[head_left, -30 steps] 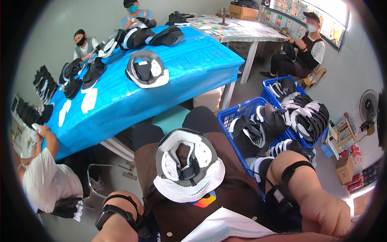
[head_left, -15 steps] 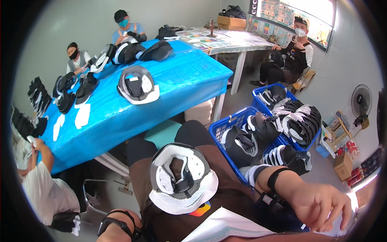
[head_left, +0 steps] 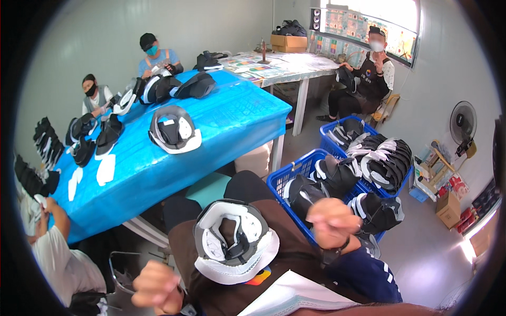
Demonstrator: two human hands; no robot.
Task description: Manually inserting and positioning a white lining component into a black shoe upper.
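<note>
A black-and-white padded helmet liner (head_left: 208, 237) rests in my lap, its hollow facing up and its white mesh flap toward me. My left hand (head_left: 157, 288) is raised off the liner's lower left, fingers curled in, slightly blurred. To the liner's right, my right hand (head_left: 334, 224) is raised before the blue basket, closed and smeared by motion. Neither hand touches the liner. Whatever the curled fingers hold, if anything, is hidden. A similar helmet liner (head_left: 171, 129) sits on the blue-covered table (head_left: 226, 118) ahead of me.
Blue baskets (head_left: 279, 184) full of black-and-white liners stand at my right. More liners (head_left: 155, 87) lie along the table's far side. Two people work behind the table, another (head_left: 63, 253) sits at left, and one (head_left: 369, 79) sits by the window. A fan (head_left: 464, 124) is at right.
My right hand has come from the far lower right back toward the liner and closed up. My left hand has risen into view at lower left. The liner stays in my lap.
</note>
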